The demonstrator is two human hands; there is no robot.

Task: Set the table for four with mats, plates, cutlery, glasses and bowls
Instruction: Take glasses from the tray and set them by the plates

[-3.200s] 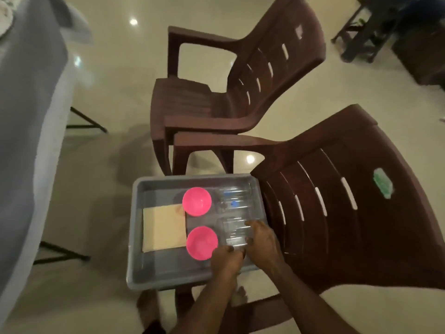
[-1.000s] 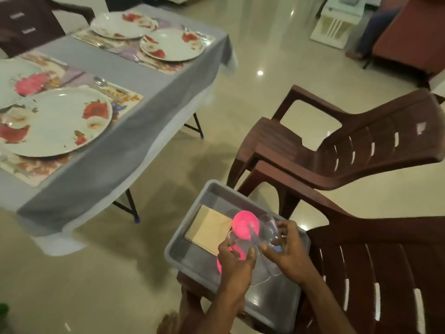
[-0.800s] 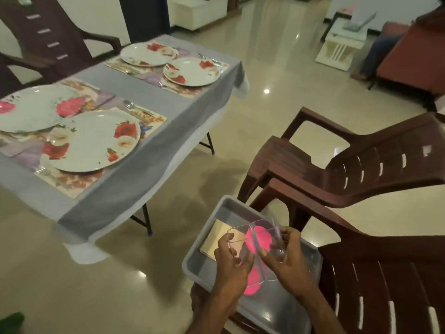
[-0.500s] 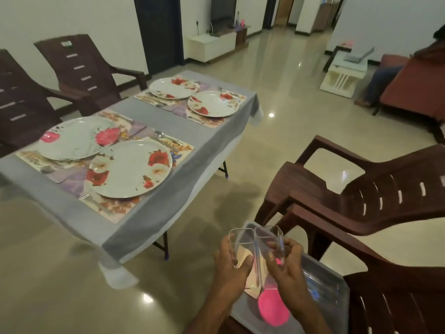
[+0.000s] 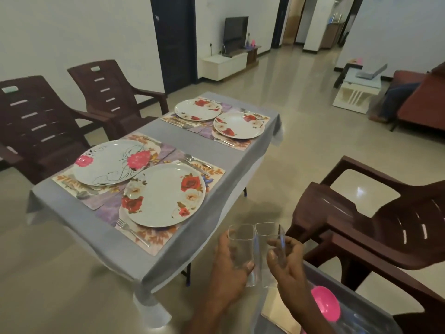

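My left hand (image 5: 228, 268) grips a clear square glass (image 5: 241, 247), held upright. My right hand (image 5: 287, 268) grips a second clear glass (image 5: 268, 239) right beside it, the two glasses touching. Both hover above the floor near the corner of the table (image 5: 168, 251) with its grey cloth. On the table lie several floral mats, each with a flowered plate; the nearest plate (image 5: 166, 194) has a fork (image 5: 131, 229) on its near side and a spoon (image 5: 192, 160) on its far side. A pink bowl (image 5: 326, 303) sits in the grey tray (image 5: 375, 317) at the lower right.
Two brown plastic chairs (image 5: 375, 227) stand right of me, the tray resting on the nearer one. Two more brown chairs (image 5: 38, 126) stand beyond the table on the left. A TV stand, a white side table and a red sofa are far back.
I lifted the two glasses out of the tray. My view swung up and left from the tray to the set table, and the glasses now hover nearer the table's corner.
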